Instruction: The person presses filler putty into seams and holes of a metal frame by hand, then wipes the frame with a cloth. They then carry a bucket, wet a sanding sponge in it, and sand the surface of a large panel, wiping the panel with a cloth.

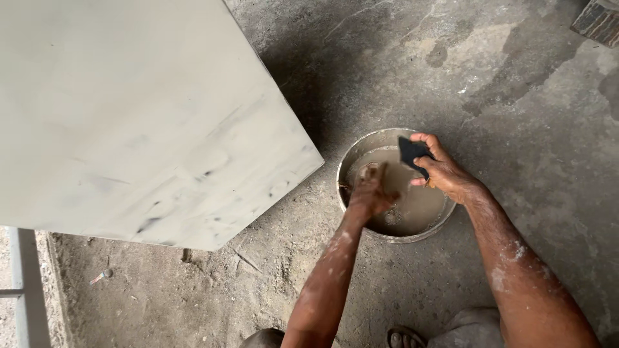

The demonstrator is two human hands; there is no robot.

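Note:
A round bucket (348, 161) of muddy grey water stands on the concrete floor. My right hand (445, 173) is over its right rim, gripping a small dark flat piece, like a sanding sheet (410, 152). My left hand (371, 192) reaches down into the bucket with fingers together, blurred, at the water's surface; I cannot tell if it holds anything. Both forearms are streaked with pale dust.
A large pale grey painted panel (129, 116) fills the left, its corner close to the bucket. A metal frame leg (29, 290) stands at bottom left. My sandalled foot (405, 337) shows at the bottom edge. A dark block (599, 20) lies at top right.

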